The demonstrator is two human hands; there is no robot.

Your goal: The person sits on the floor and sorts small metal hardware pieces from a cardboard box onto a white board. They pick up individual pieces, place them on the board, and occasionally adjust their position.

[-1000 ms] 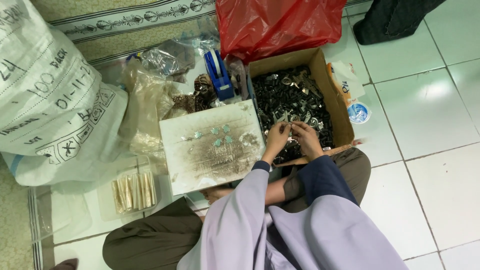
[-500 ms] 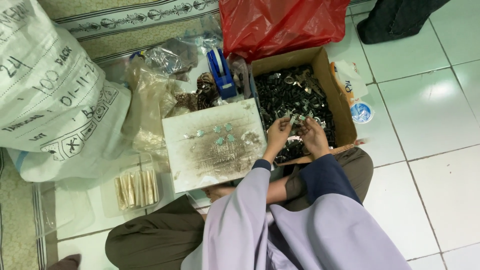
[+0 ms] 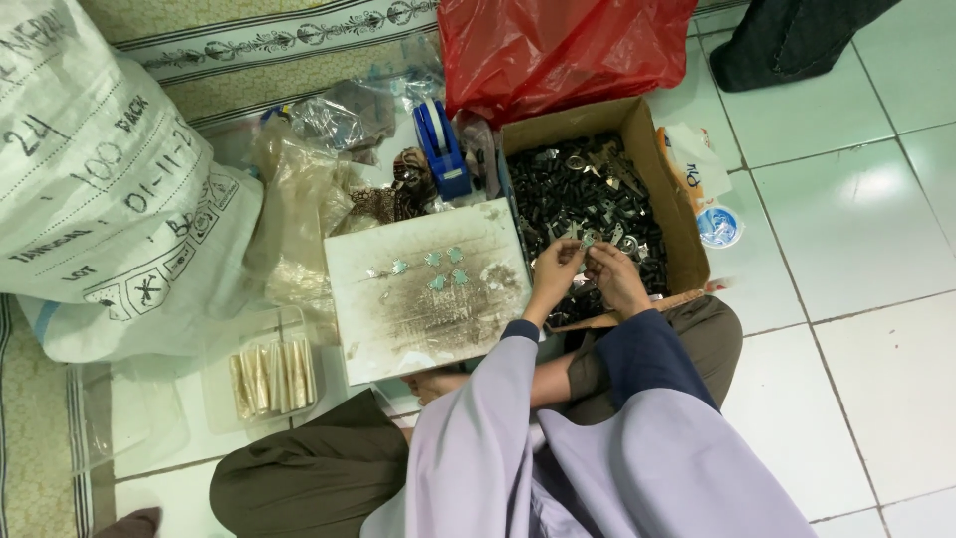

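Metal piece (image 3: pixel 588 240) sat pinched between both hands (image 3: pixel 554 271) (image 3: pixel 615 279) over the box (image 3: pixel 669 199); a loose grip could drop it among the parts.

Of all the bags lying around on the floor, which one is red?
The red plastic bag behind the cardboard box; the others are a white woven sack and clear plastic bags.
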